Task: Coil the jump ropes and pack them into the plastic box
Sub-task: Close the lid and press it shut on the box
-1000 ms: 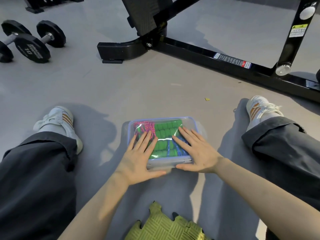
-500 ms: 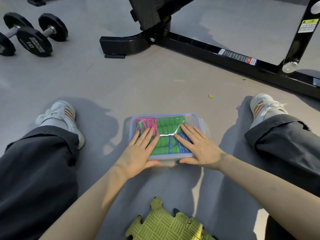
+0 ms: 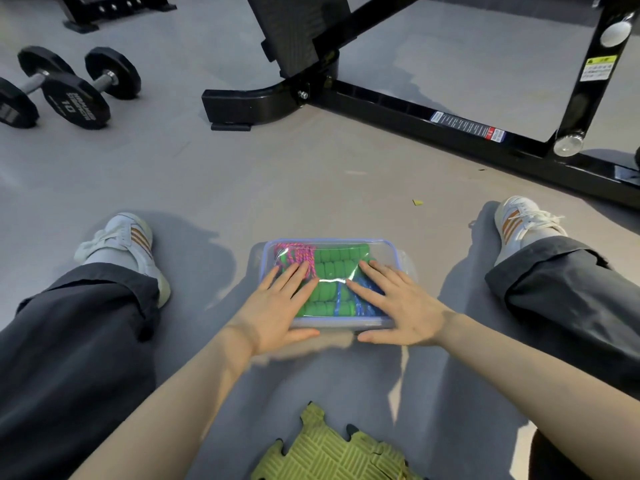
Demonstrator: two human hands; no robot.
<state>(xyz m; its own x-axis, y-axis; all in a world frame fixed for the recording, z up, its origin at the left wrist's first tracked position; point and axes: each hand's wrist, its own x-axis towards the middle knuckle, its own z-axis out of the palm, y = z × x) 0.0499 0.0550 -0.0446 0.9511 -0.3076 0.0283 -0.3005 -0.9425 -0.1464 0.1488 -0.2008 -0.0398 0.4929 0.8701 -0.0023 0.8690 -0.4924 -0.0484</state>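
Left hand (image 3: 277, 308) and right hand (image 3: 401, 304) press flat, grasping nothing, on the lid (image 3: 382, 252) over the ropes (image 3: 294, 255). Closing the box (image 3: 339, 322) seems in hand; next, press the rim shut

One plastic box (image 3: 346, 241). Inside: one pink rope (image 3: 298, 256), one blue rope (image 3: 363, 304); green handles (image 3: 334, 268), count unclear. Two hands: left hand (image 3: 277, 306), right hand (image 3: 403, 306). Two dumbbells (image 3: 74, 95). Two shoes (image 3: 121, 237). One foam tile (image 3: 332, 452). One black frame (image 3: 398, 105). One yellow scrap (image 3: 418, 202).

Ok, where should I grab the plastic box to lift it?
Best take the plastic box by its short ends, one hand from each side: it lies flat, long edge toward you, with left hand and right hand on top near those ends.
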